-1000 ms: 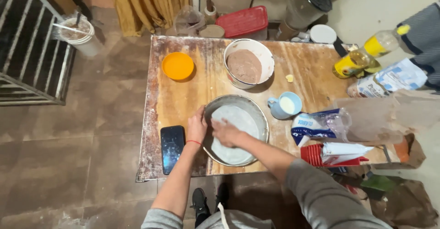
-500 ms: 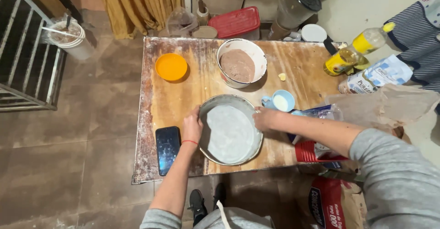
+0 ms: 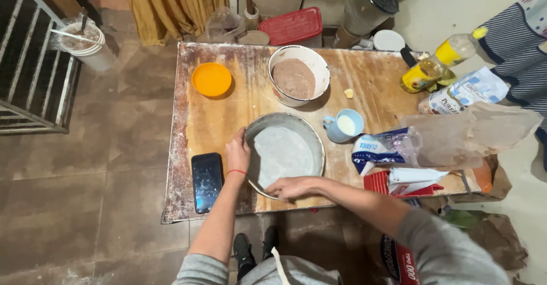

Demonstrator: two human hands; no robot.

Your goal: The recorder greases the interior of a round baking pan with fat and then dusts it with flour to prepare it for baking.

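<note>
- Left hand sits on the left rim of the round metal pan, fingers curled over the edge; a thin red band circles that wrist
- Right hand lies at the pan's near rim, fingers spread flat along the edge; whether it actually grips the rim I cannot tell
- The pan rests near the front edge of the floury wooden tabletop, about midway along it; its inside is coated pale, dusted white
- Just left of the left hand, a dark smartphone lies flat, screen up, close to the tabletop's front-left corner
- Behind the pan stands a white bowl filled with a brownish mix; well to its left, an orange bowl
- Right of the pan, close by, a light blue mug holds white liquid; beyond it a blue-and-white bag lies on its side, with a red-and-white packet just in front
- At the far right end, a bottle of yellow oil lies tilted
</note>
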